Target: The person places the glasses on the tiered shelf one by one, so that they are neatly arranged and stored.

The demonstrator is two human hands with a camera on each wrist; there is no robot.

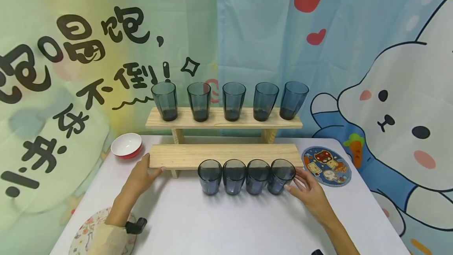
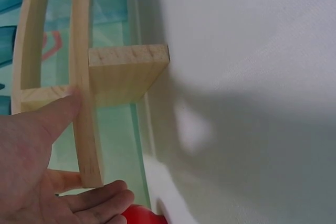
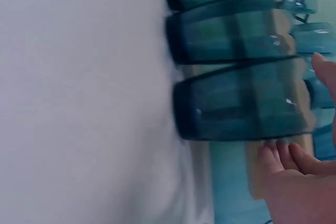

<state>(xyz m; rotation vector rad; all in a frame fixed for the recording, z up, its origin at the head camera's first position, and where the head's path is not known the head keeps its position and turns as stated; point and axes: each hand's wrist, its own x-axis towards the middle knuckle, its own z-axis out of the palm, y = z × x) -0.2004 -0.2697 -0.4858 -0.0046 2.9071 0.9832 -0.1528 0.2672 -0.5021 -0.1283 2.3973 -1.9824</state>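
A two-tier wooden rack (image 1: 223,156) stands on the table. My left hand (image 1: 141,174) is at the left end of its lower shelf, thumb on the front edge and fingers around the end; the left wrist view shows the thumb pressing the board (image 2: 86,129). Several blue-grey tumblers (image 1: 233,178) stand upright in a close row before the lower shelf. At the rightmost tumbler (image 1: 281,176) is my right hand (image 1: 311,196), fingers along its right side and thumb toward its front. In the right wrist view, the fingertips lie right at this glass (image 3: 241,103), with the thumb apart.
More tumblers (image 1: 200,103) stand spaced along the upper shelf (image 1: 223,123). A red-and-white bowl (image 1: 126,145) sits at the back left, a round patterned mat (image 1: 327,166) at the right. A flowered round mat (image 1: 83,235) lies under the left forearm. A printed curtain (image 1: 255,30) hangs behind.
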